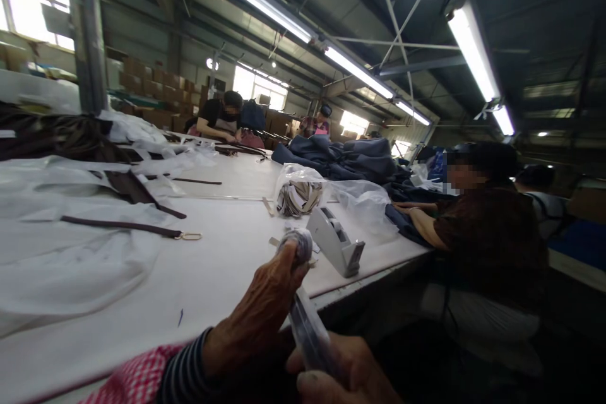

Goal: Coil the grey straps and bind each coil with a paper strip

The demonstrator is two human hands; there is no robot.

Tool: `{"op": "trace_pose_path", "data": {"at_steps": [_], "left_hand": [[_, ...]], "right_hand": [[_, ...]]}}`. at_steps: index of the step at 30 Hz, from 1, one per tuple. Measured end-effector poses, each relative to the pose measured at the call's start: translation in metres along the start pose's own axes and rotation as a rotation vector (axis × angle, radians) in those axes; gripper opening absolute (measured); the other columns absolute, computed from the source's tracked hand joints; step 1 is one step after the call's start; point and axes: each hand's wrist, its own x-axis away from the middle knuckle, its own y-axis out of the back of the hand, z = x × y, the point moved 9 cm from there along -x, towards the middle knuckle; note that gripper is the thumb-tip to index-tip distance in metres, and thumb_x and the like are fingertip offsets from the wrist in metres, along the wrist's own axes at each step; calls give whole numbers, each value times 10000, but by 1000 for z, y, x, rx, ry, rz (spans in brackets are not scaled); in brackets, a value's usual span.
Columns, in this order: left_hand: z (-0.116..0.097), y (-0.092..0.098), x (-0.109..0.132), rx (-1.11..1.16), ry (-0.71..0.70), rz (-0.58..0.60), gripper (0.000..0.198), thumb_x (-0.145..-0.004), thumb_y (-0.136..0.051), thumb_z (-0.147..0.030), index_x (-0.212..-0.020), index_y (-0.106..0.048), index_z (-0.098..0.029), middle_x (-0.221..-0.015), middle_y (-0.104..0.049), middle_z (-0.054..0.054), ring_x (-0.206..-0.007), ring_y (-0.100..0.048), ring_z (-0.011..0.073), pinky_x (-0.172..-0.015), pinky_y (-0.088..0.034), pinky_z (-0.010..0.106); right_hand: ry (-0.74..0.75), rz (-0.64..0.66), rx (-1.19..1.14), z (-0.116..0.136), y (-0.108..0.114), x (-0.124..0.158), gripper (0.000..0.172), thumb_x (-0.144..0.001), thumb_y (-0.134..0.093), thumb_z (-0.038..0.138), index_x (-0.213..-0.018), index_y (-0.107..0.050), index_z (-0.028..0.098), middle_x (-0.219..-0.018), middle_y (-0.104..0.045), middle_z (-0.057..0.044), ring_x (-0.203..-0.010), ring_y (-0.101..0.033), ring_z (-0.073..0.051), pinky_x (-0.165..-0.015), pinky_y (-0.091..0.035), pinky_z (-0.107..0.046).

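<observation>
My left hand (260, 303) is closed around a greyish-white bundle (303, 241) that looks rolled up, its kind unclear. Below it runs a shiny translucent strip (307, 328) with a pale edge. My right hand (348, 369) grips the strip's lower end between thumb and fingers, somewhat blurred, in front of the table edge. Whether strip and bundle are one piece is hidden by my left fingers. Just beyond stands a grey tape dispenser (331, 243), close to the bundle but held by neither hand.
Behind the dispenser, a plastic bag (298, 189) holds coiled pale strips. A dark strap (127, 225) with a metal ring lies at left beside white plastic sheeting (71, 265). Dark blue fabric (336, 158) is piled farther back. A co-worker (492, 227) works at right; others are beyond.
</observation>
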Motion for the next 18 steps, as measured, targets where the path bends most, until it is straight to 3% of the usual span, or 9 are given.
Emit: {"op": "trace_pose_path", "data": {"at_steps": [2, 4, 8, 11, 15, 17, 18], "left_hand": [[-8, -6, 15, -186, -164, 94, 230, -1015, -461, -447, -1022, -549, -235, -921, -628, 44, -807, -599, 212, -741, -455, 305], [-17, -8, 28, -248, -230, 194, 266, -1011, -453, -467, -979, -576, -233, -922, -634, 49, -777, -576, 203, -712, -439, 294], [-16, -11, 38, -29, 80, 380, 356, -1028, -430, -512, -905, -579, -212, -801, -608, 7, -688, -513, 157, -629, -388, 253], [-9, -14, 35, 307, 306, 354, 456, -1004, -452, -591, -830, -552, -181, -646, -508, -25, -574, -415, 115, -521, -310, 225], [-2, -9, 19, 551, 419, 210, 491, -948, -559, -609, -734, -527, -168, -528, -460, -36, -464, -363, 80, -455, -257, 205], [-5, -8, 11, 667, 469, 181, 495, -918, -603, -607, -702, -519, -169, -507, -462, -32, -425, -363, 75, -427, -251, 197], [-8, -7, 8, 725, 489, 165, 494, -909, -618, -595, -685, -521, -166, -506, -463, -27, -421, -375, 77, -424, -264, 194]], "right_hand": [[-12, -126, 105, 25, 32, 4, 437, -843, -710, 571, -863, -695, 134, -694, -569, -6, -628, -490, -116, -562, -365, -222], [37, -275, 227, 47, 67, -1, 352, -823, -756, 493, -894, -715, 151, -705, -571, 8, -638, -477, -115, -568, -357, -226], [204, -384, 294, 56, 104, -37, 319, -763, -826, 452, -843, -735, 157, -642, -551, 31, -615, -468, -112, -580, -348, -240], [285, -382, 275, 43, 95, -66, 326, -896, -692, 469, -814, -719, 155, -690, -599, 7, -654, -520, -132, -634, -405, -260], [385, -422, 139, 31, 56, -74, 255, -992, -558, 392, -1088, -695, 199, -940, -674, -26, -916, -629, -186, -837, -486, -292], [411, -534, 4, 24, 44, -67, 266, -1025, -494, 406, -1070, -669, 210, -926, -654, -28, -895, -624, -186, -825, -505, -294], [408, -602, -43, 19, 41, -63, 305, -1040, -454, 436, -998, -654, 210, -864, -628, -26, -807, -605, -178, -746, -511, -287]]}}
